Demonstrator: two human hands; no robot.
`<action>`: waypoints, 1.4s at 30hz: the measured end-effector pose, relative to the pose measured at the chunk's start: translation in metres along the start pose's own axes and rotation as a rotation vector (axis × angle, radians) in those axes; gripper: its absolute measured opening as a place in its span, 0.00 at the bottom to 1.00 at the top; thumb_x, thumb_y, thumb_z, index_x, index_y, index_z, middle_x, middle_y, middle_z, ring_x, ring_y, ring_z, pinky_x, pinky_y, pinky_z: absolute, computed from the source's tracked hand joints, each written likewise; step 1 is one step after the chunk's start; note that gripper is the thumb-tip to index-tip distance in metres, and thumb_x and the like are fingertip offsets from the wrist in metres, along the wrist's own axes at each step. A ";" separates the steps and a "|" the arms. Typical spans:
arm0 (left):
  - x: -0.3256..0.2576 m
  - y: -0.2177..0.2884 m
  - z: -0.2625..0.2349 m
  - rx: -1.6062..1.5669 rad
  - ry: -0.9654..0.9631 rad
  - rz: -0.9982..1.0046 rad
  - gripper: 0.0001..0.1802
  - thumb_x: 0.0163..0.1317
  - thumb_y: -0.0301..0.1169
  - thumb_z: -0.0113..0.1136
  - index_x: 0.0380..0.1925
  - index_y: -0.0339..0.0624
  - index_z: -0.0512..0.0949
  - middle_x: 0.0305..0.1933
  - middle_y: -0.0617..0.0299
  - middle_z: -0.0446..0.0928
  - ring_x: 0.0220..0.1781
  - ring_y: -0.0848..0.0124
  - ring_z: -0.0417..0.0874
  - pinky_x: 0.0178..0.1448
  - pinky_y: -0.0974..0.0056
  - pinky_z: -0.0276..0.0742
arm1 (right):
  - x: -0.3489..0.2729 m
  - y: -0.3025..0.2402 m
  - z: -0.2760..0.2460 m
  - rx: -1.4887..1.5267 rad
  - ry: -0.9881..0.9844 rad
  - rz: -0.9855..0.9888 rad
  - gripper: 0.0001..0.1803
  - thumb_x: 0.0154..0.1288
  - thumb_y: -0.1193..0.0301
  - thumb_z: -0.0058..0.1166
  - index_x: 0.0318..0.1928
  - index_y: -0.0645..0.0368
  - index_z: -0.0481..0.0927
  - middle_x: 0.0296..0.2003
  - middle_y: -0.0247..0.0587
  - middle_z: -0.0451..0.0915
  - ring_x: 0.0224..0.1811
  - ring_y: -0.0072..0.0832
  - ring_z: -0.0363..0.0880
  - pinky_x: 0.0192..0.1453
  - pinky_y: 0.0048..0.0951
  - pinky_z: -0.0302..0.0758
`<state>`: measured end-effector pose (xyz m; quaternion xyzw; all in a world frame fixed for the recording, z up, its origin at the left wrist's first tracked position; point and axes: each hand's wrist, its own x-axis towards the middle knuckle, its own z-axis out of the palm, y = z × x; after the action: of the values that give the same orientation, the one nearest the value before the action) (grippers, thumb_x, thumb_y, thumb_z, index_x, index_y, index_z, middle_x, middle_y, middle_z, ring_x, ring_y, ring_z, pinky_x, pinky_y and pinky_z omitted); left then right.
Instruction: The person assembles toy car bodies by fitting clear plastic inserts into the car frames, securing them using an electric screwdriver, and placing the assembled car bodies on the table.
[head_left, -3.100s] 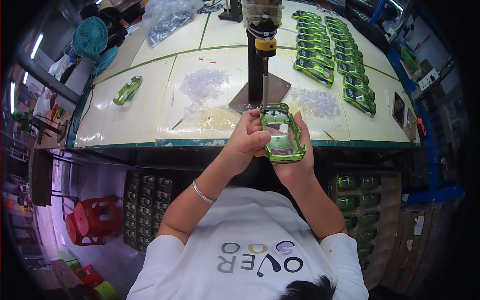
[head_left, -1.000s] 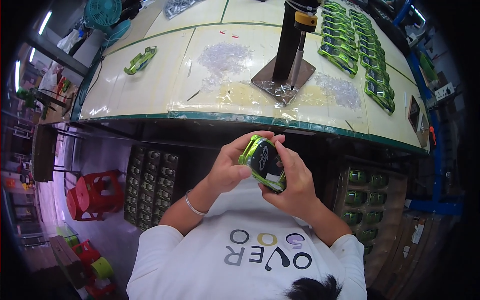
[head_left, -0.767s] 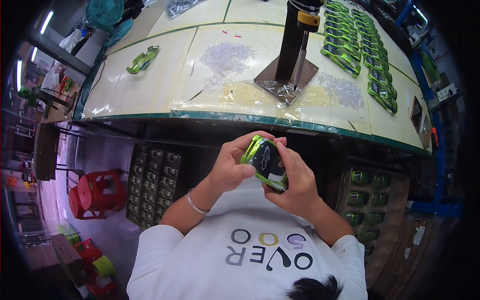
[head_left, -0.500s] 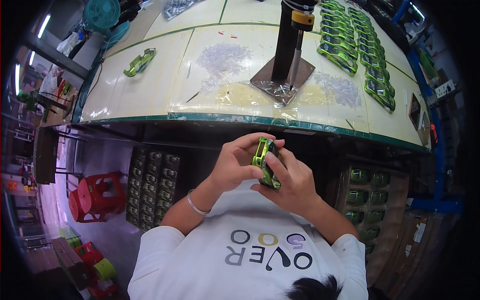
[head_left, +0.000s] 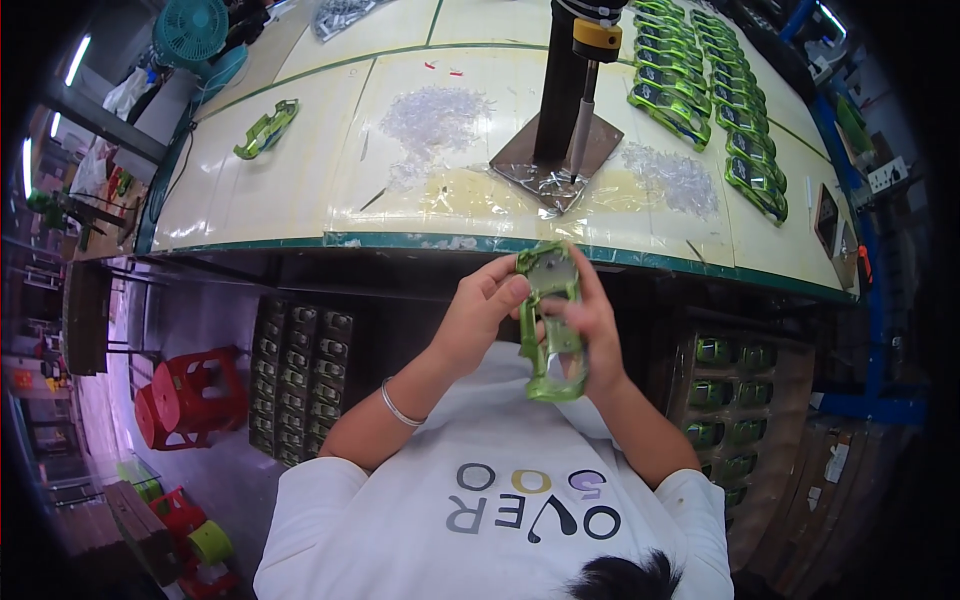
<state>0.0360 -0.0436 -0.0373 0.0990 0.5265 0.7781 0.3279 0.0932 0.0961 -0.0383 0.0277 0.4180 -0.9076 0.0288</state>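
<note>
My left hand (head_left: 480, 310) and right hand (head_left: 590, 325) both clamped on a green toy car shell (head_left: 552, 320), held just below the near edge of the surface (head_left: 300, 190)

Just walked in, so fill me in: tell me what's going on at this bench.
A person holds a green toy car body in both hands, the left hand and right hand, below the edge of the workbench. On the bench stand a black press, heaps of small clear parts and rows of green car bodies; one more lies alone at left.
</note>
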 end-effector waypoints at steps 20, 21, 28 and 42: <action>0.020 0.045 0.031 0.004 -0.221 0.226 0.58 0.42 0.31 0.64 0.60 0.39 0.27 0.52 0.53 0.61 0.49 0.66 0.70 0.58 0.62 0.57 | 0.052 -0.054 -0.002 0.871 -0.255 0.346 0.26 0.62 0.54 0.30 0.46 0.64 0.69 0.36 0.58 0.73 0.22 0.38 0.71 0.27 0.28 0.74; 0.020 0.045 0.032 0.008 -0.222 0.227 0.58 0.42 0.31 0.64 0.60 0.39 0.27 0.52 0.53 0.61 0.49 0.66 0.70 0.58 0.62 0.57 | 0.052 -0.055 -0.004 0.874 -0.273 0.353 0.26 0.62 0.54 0.30 0.46 0.64 0.69 0.36 0.58 0.73 0.22 0.38 0.71 0.27 0.28 0.74; 0.019 0.052 0.037 0.003 -0.246 0.239 0.59 0.42 0.31 0.65 0.60 0.38 0.27 0.53 0.52 0.60 0.53 0.65 0.68 0.59 0.62 0.57 | 0.053 -0.058 -0.010 0.906 -0.322 0.394 0.30 0.62 0.53 0.27 0.47 0.70 0.67 0.38 0.62 0.69 0.21 0.37 0.70 0.18 0.27 0.72; 0.016 0.048 0.038 0.136 -0.261 0.256 0.63 0.42 0.35 0.67 0.57 0.35 0.21 0.61 0.44 0.51 0.63 0.62 0.54 0.61 0.60 0.54 | 0.060 -0.068 -0.021 0.852 -0.418 0.470 0.34 0.61 0.50 0.26 0.52 0.72 0.60 0.27 0.58 0.67 0.10 0.28 0.62 0.05 0.20 0.61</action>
<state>0.0232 -0.0158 0.0184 0.2872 0.5141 0.7565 0.2844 0.0289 0.1545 -0.0052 -0.0517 -0.0198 -0.9523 0.3002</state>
